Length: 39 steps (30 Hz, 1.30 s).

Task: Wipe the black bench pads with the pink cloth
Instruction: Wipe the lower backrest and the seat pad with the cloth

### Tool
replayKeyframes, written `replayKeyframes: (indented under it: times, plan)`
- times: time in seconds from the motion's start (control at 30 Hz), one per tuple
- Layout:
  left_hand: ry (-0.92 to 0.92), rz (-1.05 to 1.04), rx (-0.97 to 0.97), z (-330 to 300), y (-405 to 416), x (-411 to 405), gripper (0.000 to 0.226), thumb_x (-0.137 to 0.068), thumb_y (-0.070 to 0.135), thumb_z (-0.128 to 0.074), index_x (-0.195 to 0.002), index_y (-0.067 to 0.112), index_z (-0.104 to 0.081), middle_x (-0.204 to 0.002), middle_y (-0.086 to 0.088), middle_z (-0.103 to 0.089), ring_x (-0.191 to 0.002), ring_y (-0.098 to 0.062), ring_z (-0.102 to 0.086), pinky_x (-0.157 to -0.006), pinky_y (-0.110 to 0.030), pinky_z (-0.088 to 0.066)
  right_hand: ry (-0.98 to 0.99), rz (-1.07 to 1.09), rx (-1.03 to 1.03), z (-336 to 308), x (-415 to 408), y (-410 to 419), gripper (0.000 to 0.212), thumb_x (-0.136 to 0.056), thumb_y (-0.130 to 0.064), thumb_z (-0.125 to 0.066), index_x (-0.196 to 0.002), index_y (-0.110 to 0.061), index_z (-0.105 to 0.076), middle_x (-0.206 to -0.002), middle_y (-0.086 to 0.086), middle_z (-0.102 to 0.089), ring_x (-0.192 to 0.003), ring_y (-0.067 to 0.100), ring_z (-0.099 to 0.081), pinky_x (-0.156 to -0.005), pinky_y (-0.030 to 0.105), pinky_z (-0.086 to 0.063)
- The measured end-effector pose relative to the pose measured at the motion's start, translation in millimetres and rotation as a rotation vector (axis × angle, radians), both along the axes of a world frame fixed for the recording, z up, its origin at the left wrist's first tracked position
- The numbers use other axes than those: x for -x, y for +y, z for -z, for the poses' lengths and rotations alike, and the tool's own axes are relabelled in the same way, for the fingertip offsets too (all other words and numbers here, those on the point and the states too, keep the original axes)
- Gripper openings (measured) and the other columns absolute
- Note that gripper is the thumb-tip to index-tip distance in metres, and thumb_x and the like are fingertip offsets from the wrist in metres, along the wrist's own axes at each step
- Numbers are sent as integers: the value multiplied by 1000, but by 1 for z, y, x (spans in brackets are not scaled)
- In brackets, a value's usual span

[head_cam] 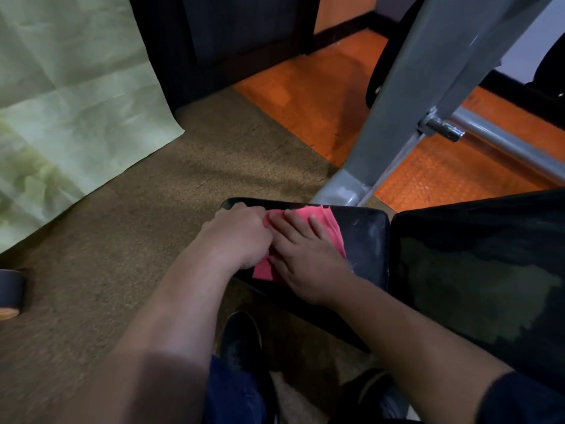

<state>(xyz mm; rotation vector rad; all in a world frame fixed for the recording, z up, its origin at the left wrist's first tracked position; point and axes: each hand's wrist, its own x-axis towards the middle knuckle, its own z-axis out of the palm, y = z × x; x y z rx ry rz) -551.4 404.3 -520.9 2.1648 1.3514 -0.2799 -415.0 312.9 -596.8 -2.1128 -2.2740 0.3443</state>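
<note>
**Both hands on the pink cloth at the small pad's left end**

Head view: the small black pad (363, 240) ended at a rounded left edge, with brown carpet (107, 255) open beyond it. A narrow gap separated it from the larger black pad (477, 270) to the right. A grey metal frame leg (406, 117) rose just behind the small pad, orange flooring (321, 96) past it. A pale green sheet (67, 87) hung at far left; a tape roll (9, 293) lay on the carpet. The pink cloth (330, 228) lay folded on the small pad, long axis running from near edge to far edge. The left hand (241, 237) curled over the cloth's left side at the pad's rim. The right hand (308, 258) pressed it flat, fingers straight.
</note>
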Motion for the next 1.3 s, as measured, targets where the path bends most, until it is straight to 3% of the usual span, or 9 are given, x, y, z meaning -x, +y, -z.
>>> replayKeyframes:
  times: [0.1,0.17,0.4,0.53,0.67,0.83,0.97,1.13,1.3]
  plan:
    - [-8,-20,14,-1,4,4,40,-85,34,-41,-120,27,-60,-132,-8,-51,-123,-36,-49,-102,-50,-43,16,65,47,-2,-17,4,71,-95,-56,-4,-161,-33,-16,-170,-6,-10,-157,20,-2,-123,53,1]
    - [-16,-41,23,-1,6,7,48,-80,36,-41,-123,25,-59,-135,-11,-52,-123,-37,-51,-102,-48,-45,35,171,85,-3,-13,25,61,-103,-53,-14,-160,-33,-16,-170,-5,-10,-157,22,-1,-123,55,2]
    - [-66,-117,21,7,17,17,48,-96,22,-51,-143,17,-50,-149,-11,-50,-135,-28,-48,-105,-30,-40,29,101,49,-5,-22,12,55,-108,-45,-28,-161,-32,-18,-170,-7,-12,-156,18,-2,-124,49,3]
    - [-67,-148,31,10,18,20,41,-96,22,-52,-136,13,-55,-143,-13,-55,-130,-30,-51,-102,-32,-42,95,232,99,-8,-15,43,53,-107,-47,-26,-158,-31,-24,-169,-6,-17,-156,21,-6,-124,54,1]
    - [-64,-135,39,12,18,23,39,-96,22,-52,-134,13,-56,-141,-14,-56,-128,-30,-53,-101,-33,-43,82,103,70,-7,-19,21,55,-108,-48,-27,-160,-33,-20,-170,-9,-13,-156,16,-3,-125,47,2]
    - [-58,-127,40,11,16,19,43,-97,22,-50,-140,15,-52,-146,-14,-52,-132,-30,-50,-101,-31,-41,103,206,82,-9,-15,49,51,-108,-46,-26,-157,-33,-26,-168,-7,-21,-155,21,-11,-124,51,-2]
    - [-58,-123,26,11,16,18,37,-96,23,-52,-132,14,-57,-137,-15,-59,-125,-30,-55,-100,-35,-45,87,61,45,-2,-17,32,54,-107,-45,-32,-159,-32,-25,-168,-6,-20,-155,20,-12,-125,48,-5]
    - [-55,-127,19,10,16,17,39,-96,22,-51,-134,13,-56,-140,-15,-57,-128,-30,-53,-100,-33,-44,105,205,64,-5,-16,57,50,-107,-43,-29,-156,-32,-28,-166,-6,-26,-153,22,-17,-124,50,-5]
    - [-63,-128,3,8,16,15,39,-96,22,-51,-133,13,-57,-138,-16,-58,-127,-30,-54,-101,-36,-45,94,67,34,0,-21,34,53,-107,-45,-32,-159,-33,-25,-168,-7,-21,-155,20,-12,-125,45,-3]
